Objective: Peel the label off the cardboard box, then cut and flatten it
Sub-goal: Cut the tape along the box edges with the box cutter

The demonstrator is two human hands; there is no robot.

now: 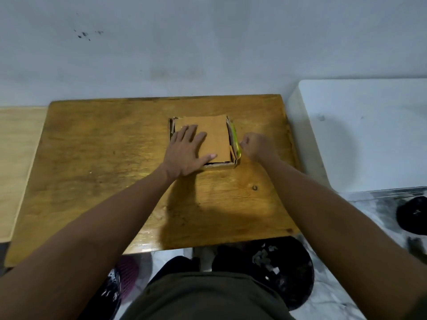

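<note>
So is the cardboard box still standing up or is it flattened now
Flattened: the cardboard box lies as a low stack of layers on the table, the left hand flat on top.

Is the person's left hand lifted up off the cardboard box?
No, the left hand lies flat, fingers spread, pressing on top of the cardboard box on the wooden table.

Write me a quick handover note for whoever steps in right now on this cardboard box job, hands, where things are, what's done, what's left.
Left hand: open, pressed flat on top of the cardboard box.
Right hand: curled at the box's right edge, beside a yellow-green tool; whether it grips the tool is unclear.
Box: near the centre-back of the wooden table, already collapsed into a low stack of folded panels.
Done: box looks largely flattened. No label is visible on the upper face.
Left: confirm the label is off, finish any cuts along the right side, press fully flat.
</note>
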